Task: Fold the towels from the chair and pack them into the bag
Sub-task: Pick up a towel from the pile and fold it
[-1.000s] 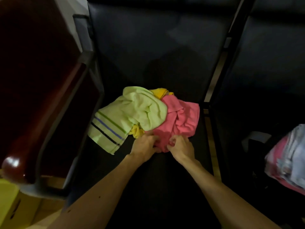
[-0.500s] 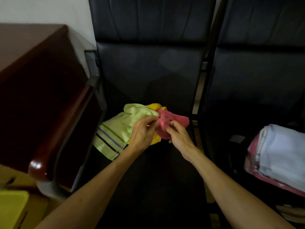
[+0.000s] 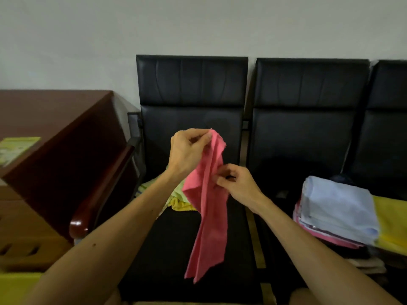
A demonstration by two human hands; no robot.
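Observation:
A pink towel (image 3: 209, 216) hangs in the air over the black chair seat (image 3: 167, 249). My left hand (image 3: 187, 151) pinches its top corner high up. Lower and to the right, my right hand (image 3: 236, 183) pinches the towel's right edge. Behind my left forearm, a light green towel (image 3: 176, 190) and a yellow towel (image 3: 181, 205) lie crumpled on the seat. On the neighbouring seat to the right sits a stack of folded towels (image 3: 337, 208), pale blue on top with pink beneath and yellow (image 3: 389, 221) beside it. The bag is not clearly visible.
A dark wooden desk (image 3: 55, 128) stands at the left, with the chair's wooden armrest (image 3: 99, 190) between it and the seat. A row of black chair backs (image 3: 308, 106) lines the wall. A yellow object (image 3: 13, 287) sits at the lower left.
Both hands lifted the pink towel off the pile on the seat and raised it so that it hangs down. My view tilted up toward the wall.

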